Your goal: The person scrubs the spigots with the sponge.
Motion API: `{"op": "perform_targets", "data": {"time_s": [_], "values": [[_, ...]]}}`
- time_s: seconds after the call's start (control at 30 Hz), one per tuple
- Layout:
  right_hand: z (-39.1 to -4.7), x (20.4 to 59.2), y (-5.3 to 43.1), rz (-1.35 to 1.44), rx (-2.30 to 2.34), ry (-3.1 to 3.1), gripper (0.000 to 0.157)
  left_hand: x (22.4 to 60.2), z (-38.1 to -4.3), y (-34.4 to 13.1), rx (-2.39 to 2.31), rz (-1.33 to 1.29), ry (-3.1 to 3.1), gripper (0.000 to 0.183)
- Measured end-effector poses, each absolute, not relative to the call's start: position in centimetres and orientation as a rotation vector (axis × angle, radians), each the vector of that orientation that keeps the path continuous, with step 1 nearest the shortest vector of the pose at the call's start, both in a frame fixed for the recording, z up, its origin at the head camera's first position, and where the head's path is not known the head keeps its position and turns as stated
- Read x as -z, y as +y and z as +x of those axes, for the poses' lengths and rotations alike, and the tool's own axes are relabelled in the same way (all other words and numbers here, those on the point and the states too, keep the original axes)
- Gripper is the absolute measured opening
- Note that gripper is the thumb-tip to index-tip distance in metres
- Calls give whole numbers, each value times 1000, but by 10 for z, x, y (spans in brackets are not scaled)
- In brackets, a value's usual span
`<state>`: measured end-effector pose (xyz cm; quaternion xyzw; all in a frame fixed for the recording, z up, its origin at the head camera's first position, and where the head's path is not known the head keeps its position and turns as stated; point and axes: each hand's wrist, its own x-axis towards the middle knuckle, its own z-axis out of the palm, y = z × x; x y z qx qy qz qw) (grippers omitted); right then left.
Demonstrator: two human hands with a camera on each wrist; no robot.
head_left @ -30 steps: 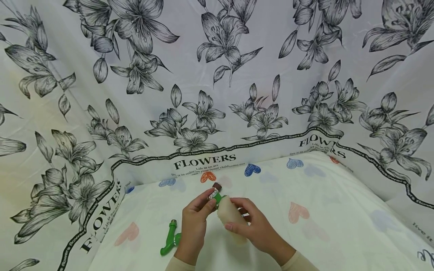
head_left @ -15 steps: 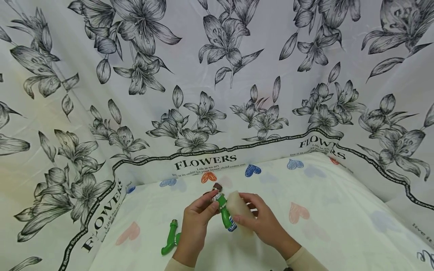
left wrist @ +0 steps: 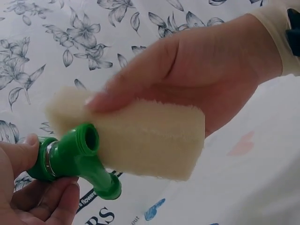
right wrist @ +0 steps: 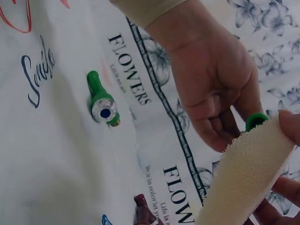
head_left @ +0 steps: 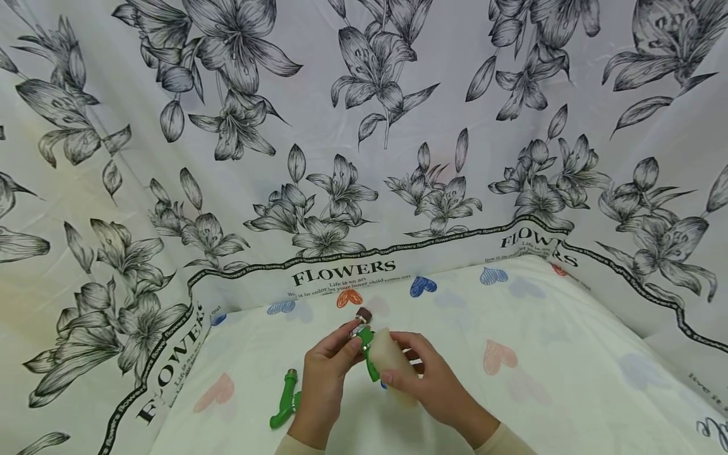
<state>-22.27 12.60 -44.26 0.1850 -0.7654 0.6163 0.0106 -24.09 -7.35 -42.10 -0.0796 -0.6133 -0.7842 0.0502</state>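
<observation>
My left hand (head_left: 327, 373) pinches a green faucet (head_left: 364, 337) with a brown end piece and a silver ring, raised above the sheet. In the left wrist view the faucet's open round inlet and bent spout (left wrist: 108, 186) show. My right hand (head_left: 435, 379) grips a thick cream-coloured sponge (head_left: 394, 365), thumb on one face and fingers behind. The sponge lies against the faucet's side, overlapping its lower part in the head view. In the right wrist view the sponge (right wrist: 248, 173) hides most of the faucet, leaving only a green rim visible.
A second green faucet (head_left: 286, 399) lies on the white heart-printed sheet (head_left: 557, 379), left of my left hand. In the right wrist view a dark red-brown piece (right wrist: 146, 213) shows at the bottom edge. A flower-printed curtain (head_left: 364, 189) rises behind and at the sides.
The sponge first moved right, off the faucet, baring its green spout. Now it is back leftward over the faucet's side. My left hand keeps its hold in nearly the same place.
</observation>
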Motion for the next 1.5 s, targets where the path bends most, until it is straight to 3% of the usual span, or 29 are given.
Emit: {"op": "perform_targets", "data": {"time_s": [0.2,0.43,0.67,0.87,1.5], "values": [[-217,442,123,766,-1869,-2284,54,422,-242,-75,2396,-213,-1824,33],[-215,436,122,632,-1922,-2254,58,422,-241,-77,2523,-237,-1775,37],[-212,427,123,693,-1976,-2145,59,426,-241,-77,2641,-237,-1706,35],[-213,419,127,624,-1986,-2139,60,429,-240,-78,2609,-241,-1814,42],[-240,438,142,261,-1728,-2304,66,429,-238,-81,2579,-297,-1879,41]]}}
